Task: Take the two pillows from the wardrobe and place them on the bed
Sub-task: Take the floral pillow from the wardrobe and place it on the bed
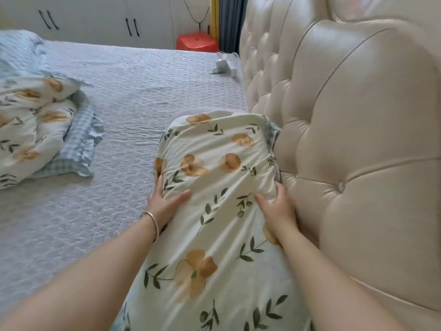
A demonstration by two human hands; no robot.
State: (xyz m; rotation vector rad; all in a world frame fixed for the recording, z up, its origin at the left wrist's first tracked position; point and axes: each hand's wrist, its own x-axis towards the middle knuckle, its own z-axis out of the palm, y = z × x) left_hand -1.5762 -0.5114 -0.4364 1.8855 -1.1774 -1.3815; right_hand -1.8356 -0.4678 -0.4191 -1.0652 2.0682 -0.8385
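Note:
A cream pillow [214, 211] printed with orange flowers and green leaves lies lengthwise on the grey quilted bed [133, 91], its right side against the padded beige headboard [358, 139]. My left hand [164, 203] grips the pillow's left edge, thumb spread on top. My right hand [278, 211] grips the right edge next to the headboard, thumb on top and fingers tucked down the side. No second pillow can be told apart.
A folded floral duvet with blue checked trim [40, 130] lies on the bed's left side, with blue bedding [16, 48] behind it. White wardrobe doors [95, 20] stand beyond the bed. A red stool [196, 41] and small white items [222, 65] are near the headboard's far end.

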